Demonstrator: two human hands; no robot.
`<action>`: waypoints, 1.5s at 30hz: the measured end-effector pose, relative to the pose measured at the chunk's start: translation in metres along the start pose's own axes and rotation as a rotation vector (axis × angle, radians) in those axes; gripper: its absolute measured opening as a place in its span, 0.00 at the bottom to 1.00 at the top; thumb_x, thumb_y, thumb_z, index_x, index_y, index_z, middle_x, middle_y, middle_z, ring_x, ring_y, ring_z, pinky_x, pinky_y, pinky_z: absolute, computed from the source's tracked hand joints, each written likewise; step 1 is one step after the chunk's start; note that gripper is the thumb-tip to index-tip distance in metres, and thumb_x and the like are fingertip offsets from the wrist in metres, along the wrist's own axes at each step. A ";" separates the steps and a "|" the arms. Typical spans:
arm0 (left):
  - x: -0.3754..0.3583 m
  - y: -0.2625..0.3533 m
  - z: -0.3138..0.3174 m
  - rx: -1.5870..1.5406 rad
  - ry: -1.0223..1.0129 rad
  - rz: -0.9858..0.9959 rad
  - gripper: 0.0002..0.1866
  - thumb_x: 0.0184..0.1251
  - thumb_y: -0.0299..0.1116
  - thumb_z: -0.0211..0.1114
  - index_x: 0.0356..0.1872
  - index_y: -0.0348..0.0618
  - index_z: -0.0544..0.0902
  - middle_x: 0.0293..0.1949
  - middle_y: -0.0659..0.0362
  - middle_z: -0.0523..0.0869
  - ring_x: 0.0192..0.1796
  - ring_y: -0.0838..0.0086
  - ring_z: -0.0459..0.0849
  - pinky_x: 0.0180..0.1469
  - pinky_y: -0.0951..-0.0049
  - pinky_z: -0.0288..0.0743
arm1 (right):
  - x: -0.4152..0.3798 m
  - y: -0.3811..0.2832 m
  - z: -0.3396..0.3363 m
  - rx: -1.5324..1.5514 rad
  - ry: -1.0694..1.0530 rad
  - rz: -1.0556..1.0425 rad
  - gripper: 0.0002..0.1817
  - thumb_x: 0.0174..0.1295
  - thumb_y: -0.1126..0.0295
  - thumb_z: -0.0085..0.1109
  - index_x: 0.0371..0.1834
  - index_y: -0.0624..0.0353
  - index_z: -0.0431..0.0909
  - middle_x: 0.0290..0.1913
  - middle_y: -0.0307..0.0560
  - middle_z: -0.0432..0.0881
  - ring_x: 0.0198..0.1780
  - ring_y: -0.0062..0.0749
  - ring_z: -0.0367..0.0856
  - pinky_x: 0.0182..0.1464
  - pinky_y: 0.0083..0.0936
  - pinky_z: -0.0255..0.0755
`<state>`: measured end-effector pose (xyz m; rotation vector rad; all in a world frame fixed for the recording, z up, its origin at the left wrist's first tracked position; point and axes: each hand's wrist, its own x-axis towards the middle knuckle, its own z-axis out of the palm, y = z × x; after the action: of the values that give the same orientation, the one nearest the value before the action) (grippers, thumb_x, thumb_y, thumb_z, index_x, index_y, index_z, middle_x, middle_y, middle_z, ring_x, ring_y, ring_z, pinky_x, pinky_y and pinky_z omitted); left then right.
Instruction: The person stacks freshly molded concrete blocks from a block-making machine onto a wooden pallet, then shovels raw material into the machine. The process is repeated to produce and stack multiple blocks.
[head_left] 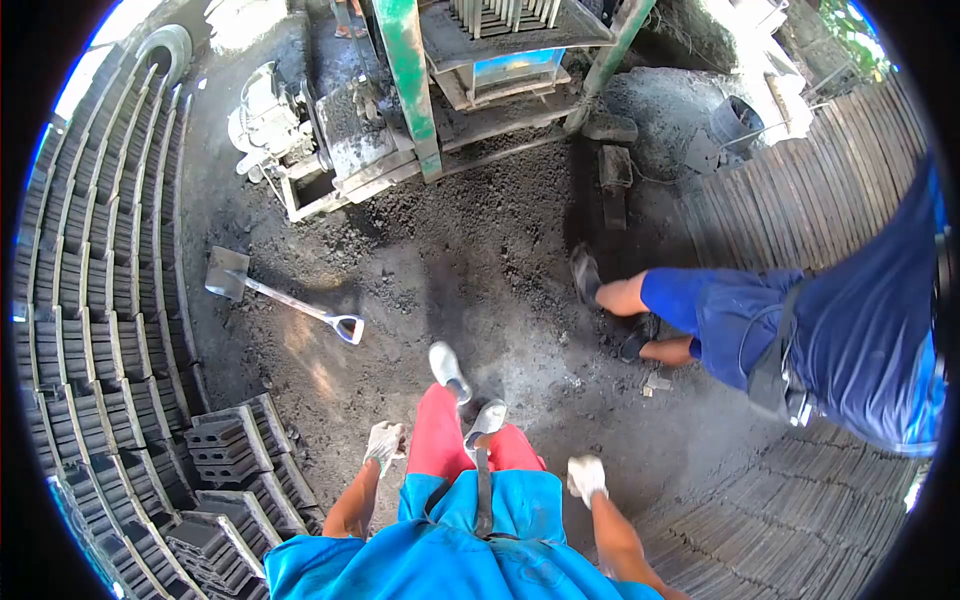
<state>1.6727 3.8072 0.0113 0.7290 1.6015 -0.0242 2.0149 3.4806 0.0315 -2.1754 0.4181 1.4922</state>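
Fingers on both my gloved hands curl loosely and hold nothing: my left hand (384, 441) hangs beside my red trouser leg, just right of the stacked concrete blocks (232, 447), and my right hand (586, 476) hangs at my other hip. I see the shovel (283, 297) lying flat on the dark ground ahead to my left, well apart from either hand. A co-worker in blue (800, 330) steps past on my right, near the block press (480, 70).
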 end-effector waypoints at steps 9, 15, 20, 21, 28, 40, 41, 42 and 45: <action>0.077 0.163 0.054 0.164 -0.104 0.239 0.11 0.66 0.36 0.62 0.40 0.38 0.81 0.27 0.59 0.81 0.24 0.74 0.81 0.24 0.71 0.79 | 0.097 -0.420 -0.025 0.446 -0.154 -0.797 0.08 0.67 0.71 0.62 0.46 0.58 0.76 0.28 0.40 0.77 0.22 0.22 0.73 0.20 0.17 0.64; 0.159 0.312 0.116 0.058 -0.075 0.331 0.12 0.67 0.39 0.64 0.41 0.41 0.83 0.27 0.63 0.82 0.24 0.79 0.79 0.28 0.72 0.78 | 0.178 -0.432 -0.011 0.479 -0.077 -0.585 0.06 0.65 0.70 0.61 0.42 0.55 0.79 0.25 0.37 0.76 0.19 0.20 0.72 0.18 0.20 0.65; 0.225 0.431 0.160 -0.069 -0.170 0.351 0.12 0.66 0.40 0.66 0.41 0.43 0.83 0.27 0.64 0.82 0.25 0.79 0.79 0.29 0.74 0.78 | 0.204 -0.366 -0.005 0.121 0.129 -0.208 0.13 0.60 0.60 0.65 0.37 0.59 0.84 0.31 0.44 0.83 0.31 0.36 0.80 0.34 0.36 0.76; 0.242 0.455 0.169 -0.097 -0.178 0.365 0.12 0.66 0.40 0.66 0.41 0.43 0.83 0.28 0.64 0.82 0.25 0.79 0.79 0.29 0.74 0.78 | 0.171 -0.394 -0.002 0.038 0.195 -0.101 0.14 0.57 0.62 0.63 0.32 0.65 0.83 0.27 0.45 0.81 0.32 0.36 0.81 0.27 0.34 0.76; 0.396 0.650 0.258 -0.323 0.006 0.531 0.15 0.67 0.45 0.66 0.41 0.43 0.81 0.25 0.65 0.79 0.22 0.79 0.76 0.24 0.72 0.74 | 0.312 -0.620 -0.024 0.276 0.043 -0.330 0.15 0.61 0.63 0.58 0.19 0.51 0.67 0.15 0.39 0.69 0.14 0.35 0.68 0.17 0.32 0.60; 0.732 0.940 0.265 -0.257 0.427 1.183 0.18 0.71 0.42 0.58 0.44 0.35 0.85 0.35 0.51 0.87 0.38 0.63 0.86 0.43 0.63 0.78 | 0.518 -1.210 -0.030 -0.721 0.571 -1.142 0.29 0.65 0.46 0.58 0.43 0.67 0.82 0.36 0.53 0.86 0.41 0.47 0.82 0.49 0.39 0.72; 0.709 0.943 0.276 -0.388 0.362 1.073 0.21 0.69 0.45 0.60 0.43 0.33 0.85 0.35 0.50 0.87 0.37 0.62 0.86 0.43 0.62 0.78 | 0.526 -1.223 -0.024 -0.768 0.574 -1.122 0.28 0.65 0.46 0.58 0.43 0.67 0.82 0.36 0.52 0.85 0.41 0.46 0.82 0.49 0.39 0.72; 0.688 0.942 0.287 -0.434 0.349 1.029 0.24 0.67 0.48 0.62 0.42 0.31 0.85 0.34 0.49 0.87 0.36 0.61 0.86 0.43 0.61 0.77 | 0.532 -1.237 -0.019 -0.806 0.575 -1.111 0.28 0.65 0.47 0.58 0.43 0.67 0.82 0.36 0.52 0.85 0.41 0.46 0.82 0.49 0.38 0.72; 0.620 0.941 0.307 -0.290 0.472 0.784 0.30 0.64 0.55 0.65 0.39 0.27 0.85 0.32 0.47 0.88 0.34 0.59 0.87 0.43 0.58 0.77 | 0.548 -1.259 -0.007 -0.844 0.580 -1.125 0.26 0.65 0.49 0.59 0.44 0.67 0.81 0.36 0.51 0.85 0.40 0.44 0.82 0.49 0.37 0.72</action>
<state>2.3890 4.6959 -0.2358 1.1378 1.5992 0.9899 2.8421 4.5470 -0.2204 -2.6065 -1.2993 0.3681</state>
